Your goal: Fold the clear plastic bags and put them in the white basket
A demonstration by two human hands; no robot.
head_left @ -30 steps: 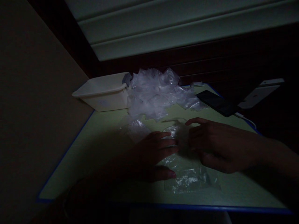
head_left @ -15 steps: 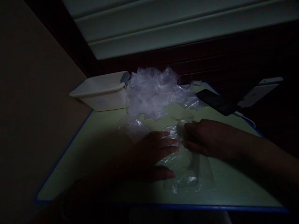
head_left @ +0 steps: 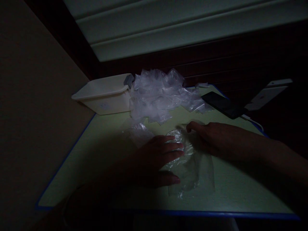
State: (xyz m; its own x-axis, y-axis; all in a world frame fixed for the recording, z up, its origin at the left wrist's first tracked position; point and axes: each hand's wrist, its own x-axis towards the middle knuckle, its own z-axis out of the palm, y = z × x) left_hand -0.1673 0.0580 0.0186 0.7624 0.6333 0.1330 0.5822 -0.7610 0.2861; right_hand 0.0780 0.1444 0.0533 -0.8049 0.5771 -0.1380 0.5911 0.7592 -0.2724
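A clear, thin plastic bag (head_left: 203, 181) lies flat and wrinkled on the tabletop between my hands. My left hand (head_left: 160, 155) rests on the bag's left part with its fingers stretched out and spread. At the bag's upper right, my right hand (head_left: 208, 136) has its fingers curled in at the plastic. The lower fingers of that hand are in shadow and partly hidden. Just beyond my left hand is another crinkled piece of clear plastic (head_left: 141, 131). The light is very dim.
A heap of folded clear plastic bags (head_left: 156, 94) lies at the back of the pale table (head_left: 245, 192), which has a blue edge. Left of the heap stands a white bin (head_left: 106, 102). A dark phone (head_left: 223, 104) with a cable and a white device (head_left: 267, 96) are at the right.
My right hand has shifted slightly up and its pointing finger now shows more clearly. The right side of the bag has changed its folds. My left hand has stayed in place.
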